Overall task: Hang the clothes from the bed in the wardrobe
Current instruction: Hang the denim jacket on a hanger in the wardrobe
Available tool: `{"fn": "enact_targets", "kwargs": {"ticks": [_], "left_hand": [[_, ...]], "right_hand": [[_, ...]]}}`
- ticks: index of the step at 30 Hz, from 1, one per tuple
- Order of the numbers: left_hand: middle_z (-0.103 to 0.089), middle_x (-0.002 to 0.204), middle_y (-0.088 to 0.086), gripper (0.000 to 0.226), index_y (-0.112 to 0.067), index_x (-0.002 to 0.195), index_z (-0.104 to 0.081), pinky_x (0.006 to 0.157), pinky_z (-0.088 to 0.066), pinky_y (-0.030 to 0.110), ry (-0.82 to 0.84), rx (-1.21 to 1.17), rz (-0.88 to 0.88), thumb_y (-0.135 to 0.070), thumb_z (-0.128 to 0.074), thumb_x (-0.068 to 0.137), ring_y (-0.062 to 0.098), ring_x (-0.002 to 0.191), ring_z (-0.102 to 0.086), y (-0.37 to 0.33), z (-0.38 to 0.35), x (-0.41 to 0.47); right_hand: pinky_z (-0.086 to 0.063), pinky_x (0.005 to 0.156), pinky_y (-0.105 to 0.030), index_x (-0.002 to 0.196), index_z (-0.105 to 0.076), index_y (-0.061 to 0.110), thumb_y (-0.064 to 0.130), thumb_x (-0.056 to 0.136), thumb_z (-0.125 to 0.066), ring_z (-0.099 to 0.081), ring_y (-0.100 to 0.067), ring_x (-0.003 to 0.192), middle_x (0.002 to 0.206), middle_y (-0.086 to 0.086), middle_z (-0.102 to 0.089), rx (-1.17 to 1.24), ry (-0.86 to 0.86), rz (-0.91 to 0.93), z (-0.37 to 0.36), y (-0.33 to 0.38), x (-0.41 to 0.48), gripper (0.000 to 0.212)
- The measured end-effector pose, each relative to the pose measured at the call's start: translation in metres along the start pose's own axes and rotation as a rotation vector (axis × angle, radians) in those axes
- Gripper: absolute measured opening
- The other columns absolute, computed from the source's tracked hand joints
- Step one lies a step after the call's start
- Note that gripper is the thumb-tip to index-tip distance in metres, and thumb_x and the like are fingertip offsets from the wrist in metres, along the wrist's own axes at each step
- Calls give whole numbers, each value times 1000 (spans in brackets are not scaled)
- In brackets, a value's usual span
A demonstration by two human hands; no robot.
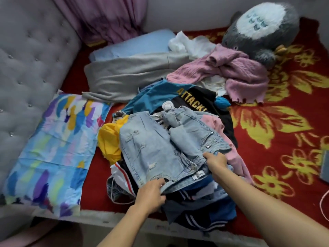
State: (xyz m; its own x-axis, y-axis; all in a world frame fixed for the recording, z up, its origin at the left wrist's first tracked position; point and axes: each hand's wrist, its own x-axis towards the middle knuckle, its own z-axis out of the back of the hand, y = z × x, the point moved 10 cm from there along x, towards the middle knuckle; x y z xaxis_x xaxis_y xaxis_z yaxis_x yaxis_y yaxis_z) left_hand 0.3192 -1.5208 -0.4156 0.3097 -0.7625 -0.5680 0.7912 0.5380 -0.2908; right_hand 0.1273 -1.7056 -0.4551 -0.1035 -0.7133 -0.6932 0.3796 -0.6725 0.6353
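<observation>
Place: a bedroom in a home.
Bed: a bed (99, 218) spread with a red blanket (284, 122) of yellow flowers fills the view.
Headboard: a grey button-tufted headboard (32, 68) runs along one edge of the bed.
Pillows: a paint-stroke patterned pillow (53, 148) lies against the headboard; a pale blue pillow (135, 44) lies toward the far corner.
Soft toy: a grey and white plush toy (258, 27) sits at the far edge.
Curtain: a mauve curtain (110, 16) hangs behind the far corner.
Clothes: a loose heap of clothes (178, 107), pale jeans (151, 148) on top, lies mid-bed.
</observation>
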Motion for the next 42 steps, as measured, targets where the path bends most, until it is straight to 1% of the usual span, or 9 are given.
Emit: {"fn": "enact_targets", "kwargs": {"ticks": [4,10,12,16,22,26,32,36,42], "left_hand": [[-63,102,1,24,-25,99,-53,68,-42,35,6,47,-112,-29,-59,75,27,95,-58,-20,11,-40],[-60,101,7,17,-20,93,-53,73,-45,37,3,173,-303,-24,-55,77,32,97,-56,-46,13,-118],[-54,103,8,19,-16,97,-55,74,-45,40,-6,212,-374,-25,-54,81,33,96,-55,-56,16,-143],[-58,98,10,13,-12,89,-54,70,-46,39,-24,253,-463,-17,-52,77,34,92,-56,-67,24,-180],[-64,90,12,13,-15,83,-57,71,-48,36,70,144,-451,-8,-51,74,31,89,-59,-68,8,-215],[-52,75,9,7,-13,76,-55,61,-32,29,182,143,-439,-7,-53,77,32,87,-59,-72,-26,-236],[-53,73,8,8,-11,71,-54,63,-35,27,353,141,-243,-9,-57,77,20,76,-51,-50,-84,-251],[-54,69,6,11,-17,62,-53,59,-40,30,459,122,-185,-18,-58,72,20,69,-54,-68,-122,-270],[-43,53,-4,23,-15,57,-42,50,-28,23,169,19,-275,-8,-52,76,7,55,-39,-111,-67,-258]], "right_hand": [[-44,78,-35,100,-57,-1,18,82,-68,-58,-32,90,103,-17,-65,-81,-102,101,46,-11,-44,28],[-46,74,-44,104,-48,3,27,75,-70,-56,-30,87,99,-13,-53,4,-183,126,108,-46,-125,43],[-47,68,-43,87,-49,15,37,62,-68,-55,-25,79,93,-10,-54,8,-208,177,125,-51,-142,38],[-35,56,-33,81,-54,4,10,77,-70,-47,-22,64,76,-12,-56,89,-288,309,171,-40,-202,18],[-43,69,-35,81,-61,0,-10,72,-71,-57,-25,75,84,-16,-64,194,-296,222,222,-104,-236,17],[-54,68,-43,84,-66,-8,-3,59,-79,-64,-31,72,81,-19,-68,216,-182,17,223,-178,-215,29],[-57,67,-50,68,-68,-3,7,44,-84,-68,-36,68,67,-17,-71,130,-21,-37,217,-260,-177,30],[-48,54,-35,60,-62,1,9,50,-88,-57,-25,51,52,-16,-60,160,15,-129,253,-287,-193,29],[-45,42,-29,79,-63,0,18,60,-84,-55,-23,44,64,-15,-61,176,-81,14,304,-210,-178,34]]}}
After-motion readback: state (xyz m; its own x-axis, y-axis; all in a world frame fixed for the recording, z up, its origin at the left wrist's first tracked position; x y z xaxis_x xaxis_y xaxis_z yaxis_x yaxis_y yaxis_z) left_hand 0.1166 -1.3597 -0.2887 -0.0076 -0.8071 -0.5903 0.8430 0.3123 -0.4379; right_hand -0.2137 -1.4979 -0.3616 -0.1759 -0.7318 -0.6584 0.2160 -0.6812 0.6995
